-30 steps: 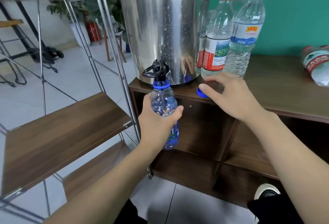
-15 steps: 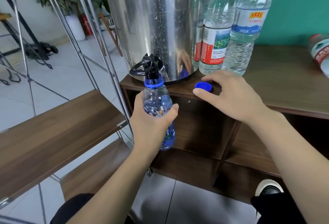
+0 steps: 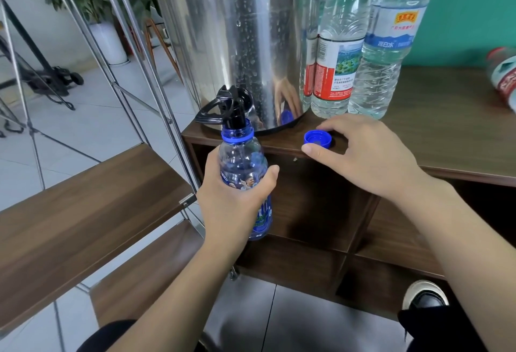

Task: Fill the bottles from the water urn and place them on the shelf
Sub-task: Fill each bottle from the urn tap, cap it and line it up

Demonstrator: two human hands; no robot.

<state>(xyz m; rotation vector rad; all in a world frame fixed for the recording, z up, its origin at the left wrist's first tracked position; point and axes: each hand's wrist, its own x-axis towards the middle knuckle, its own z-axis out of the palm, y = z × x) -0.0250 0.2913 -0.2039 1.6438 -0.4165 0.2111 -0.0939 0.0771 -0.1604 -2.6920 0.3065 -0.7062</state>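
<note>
My left hand (image 3: 234, 200) grips a small blue-tinted bottle (image 3: 241, 156) round its middle, holding it upright in front of the cabinet. Its open mouth sits right under the black tap (image 3: 233, 108) of the steel water urn (image 3: 237, 30). I cannot tell whether water is running. The bottle's blue cap (image 3: 317, 139) lies open side up on the cabinet top (image 3: 446, 133) near the front edge. My right hand (image 3: 363, 153) rests beside the cap with its fingers loosely curved behind it and its thumb apart from it. The wooden shelf (image 3: 83, 206) lies to the lower left.
Two tall clear bottles, one red-labelled (image 3: 337, 66) and one blue-labelled (image 3: 388, 58), stand right of the urn. Another bottle (image 3: 505, 77) lies at the far right edge. Steel shelf posts (image 3: 156, 77) rise just left of the urn. A shoe (image 3: 424, 295) shows on the floor.
My right hand has set the blue cap down on the cabinet top and loosened off it. The left hand has kept the bottle under the tap. The view has moved closer.
</note>
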